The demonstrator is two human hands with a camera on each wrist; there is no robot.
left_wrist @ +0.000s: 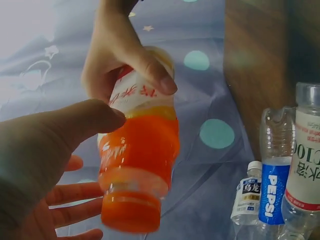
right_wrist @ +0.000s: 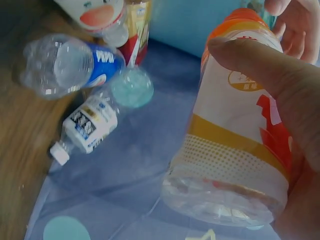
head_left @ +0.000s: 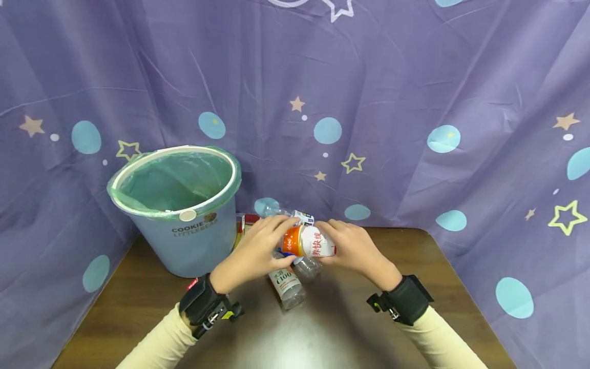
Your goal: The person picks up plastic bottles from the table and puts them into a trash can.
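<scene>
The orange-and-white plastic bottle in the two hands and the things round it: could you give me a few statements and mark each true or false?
1. Both hands hold the orange-and-white plastic bottle. True: the left hand is at its orange cap end, the right hand at its base.
2. The pale blue plastic bin has a black liner. False: the liner is green.
3. The bottle is held above the brown wooden table. True.
4. The clear plastic bottle with a blue Pepsi label stands upright in the bin. False: it lies on the table among other bottles.
5. The bin stands to the right of the hands. False: it stands to their left.
</scene>
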